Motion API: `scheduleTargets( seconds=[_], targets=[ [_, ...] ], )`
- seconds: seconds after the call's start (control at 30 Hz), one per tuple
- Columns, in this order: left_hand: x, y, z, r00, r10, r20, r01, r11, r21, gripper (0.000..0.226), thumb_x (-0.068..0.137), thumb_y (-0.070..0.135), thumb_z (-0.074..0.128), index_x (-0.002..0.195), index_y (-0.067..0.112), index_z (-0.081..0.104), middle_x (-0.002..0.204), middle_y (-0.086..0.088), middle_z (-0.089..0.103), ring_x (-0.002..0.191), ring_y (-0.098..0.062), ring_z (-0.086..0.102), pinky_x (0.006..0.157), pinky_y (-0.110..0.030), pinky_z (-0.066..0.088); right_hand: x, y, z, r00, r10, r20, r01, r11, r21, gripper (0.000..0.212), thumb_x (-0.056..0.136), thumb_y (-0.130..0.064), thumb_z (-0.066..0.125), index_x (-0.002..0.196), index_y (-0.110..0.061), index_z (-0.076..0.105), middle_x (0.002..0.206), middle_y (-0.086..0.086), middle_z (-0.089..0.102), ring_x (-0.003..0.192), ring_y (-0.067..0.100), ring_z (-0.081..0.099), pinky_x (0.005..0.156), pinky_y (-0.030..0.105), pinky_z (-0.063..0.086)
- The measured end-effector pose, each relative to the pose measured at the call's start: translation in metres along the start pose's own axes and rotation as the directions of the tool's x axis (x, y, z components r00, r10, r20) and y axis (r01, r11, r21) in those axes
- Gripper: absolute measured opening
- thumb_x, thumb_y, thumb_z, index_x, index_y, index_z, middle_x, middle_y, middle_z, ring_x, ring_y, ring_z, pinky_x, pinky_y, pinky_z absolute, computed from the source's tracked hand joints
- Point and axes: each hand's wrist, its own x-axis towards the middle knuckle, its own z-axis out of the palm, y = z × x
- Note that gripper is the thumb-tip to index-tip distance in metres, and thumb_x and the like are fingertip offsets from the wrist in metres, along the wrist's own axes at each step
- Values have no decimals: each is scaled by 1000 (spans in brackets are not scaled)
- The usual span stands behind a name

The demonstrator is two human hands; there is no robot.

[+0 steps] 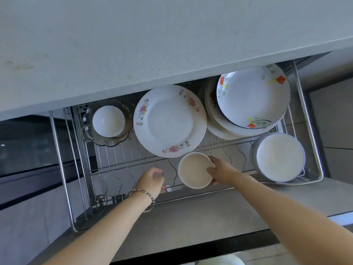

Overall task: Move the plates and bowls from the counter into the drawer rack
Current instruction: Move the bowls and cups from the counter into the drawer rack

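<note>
My right hand [221, 172] grips the rim of a cream bowl [193, 170], holding it low over the front row of the wire drawer rack [122, 161]. My left hand [151, 179] hovers just left of the bowl with fingers loosely curled, holding nothing. In the rack lie a flowered white plate [169, 120], a stack of plates topped by a red-flowered deep plate [252, 96], a pile of white plates [278, 156] at the front right, and a small white bowl [108, 121] nested in a glass dish [122, 139] at the left.
The grey counter [152, 39] overhangs the back of the open drawer. The drawer's front panel [191, 222] lies below my forearms. A white rounded dish edge [221, 260] shows at the bottom of the view. Tiled floor lies to the right.
</note>
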Motion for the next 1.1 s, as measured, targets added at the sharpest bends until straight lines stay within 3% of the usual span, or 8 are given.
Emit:
scheduleTargets(
  seconds=[0.17, 0.27, 0.4, 0.63, 0.8, 0.93, 1.0, 1.1],
  targets=[
    [5, -5, -3, 999, -27, -18, 26, 999, -34, 22, 93, 9, 38, 98, 24, 53, 117, -10, 62, 67, -10, 64, 83, -36, 56, 8, 4, -1, 999, 43, -6, -43, 982, -185, 50, 92, -12, 37, 142, -13, 32, 128, 22, 53, 97, 34, 58, 77, 35, 50],
    [5, -1, 0, 999, -37, 17, 38, 995, -93, 28, 94, 6, 37, 114, 14, 55, 103, -9, 62, 65, -7, 60, 60, -20, 52, 6, 3, -1, 997, 79, -18, -81, 971, -227, 49, 93, -13, 36, 142, -10, 31, 129, 23, 52, 109, 37, 56, 86, 38, 50],
    [5, 1, 0, 999, -26, 28, 29, 994, -101, 29, 94, 5, 36, 116, 11, 54, 101, -9, 61, 65, -7, 60, 51, -15, 47, 4, -2, 1, 993, 114, -40, -120, 969, -214, 53, 93, -17, 37, 145, -13, 26, 131, 22, 51, 106, 39, 60, 87, 47, 54],
    [-7, 6, -19, 999, 1, 42, 0, 1000, -17, 28, 92, 7, 41, 116, 12, 55, 98, -6, 63, 67, -11, 61, 59, -21, 48, -19, -18, -3, 985, 148, -86, -168, 941, -294, 62, 91, -31, 46, 147, -18, 22, 133, 16, 53, 117, 34, 54, 93, 38, 48],
    [-35, 40, -57, 984, 170, 44, -173, 983, 66, 25, 90, 10, 45, 111, 16, 57, 87, -1, 66, 93, -23, 67, 86, -34, 51, -60, -97, -32, 995, -78, -64, 41, 890, -453, 44, 94, -26, 42, 137, -18, 40, 134, 7, 55, 122, 26, 52, 99, 33, 42],
    [-66, 97, -112, 932, 360, -42, -358, 932, 48, 17, 90, 9, 44, 94, 21, 56, 98, -11, 70, 91, -21, 67, 78, -29, 50, -110, -189, -61, 966, -259, -3, 222, 833, -506, 41, 93, -27, 43, 134, -23, 46, 133, -1, 55, 120, 18, 52, 94, 25, 40],
    [-78, 126, -145, 896, 428, -113, -421, 903, 81, 18, 90, 10, 43, 90, 23, 57, 97, -10, 69, 90, -21, 67, 68, -25, 47, -128, -235, -74, 940, -341, -4, 295, 819, -492, 38, 92, -23, 45, 130, -20, 52, 128, 1, 59, 109, 17, 55, 80, 18, 41],
    [-86, 168, -198, 834, 512, -205, -470, 855, 222, 22, 90, 11, 42, 103, 16, 58, 97, -3, 63, 90, -23, 60, 69, -22, 41, -140, -306, -94, 905, -423, -52, 384, 863, -329, 34, 92, -16, 46, 124, -9, 56, 101, 9, 65, 83, 21, 62, 64, 20, 44]
  ],
)
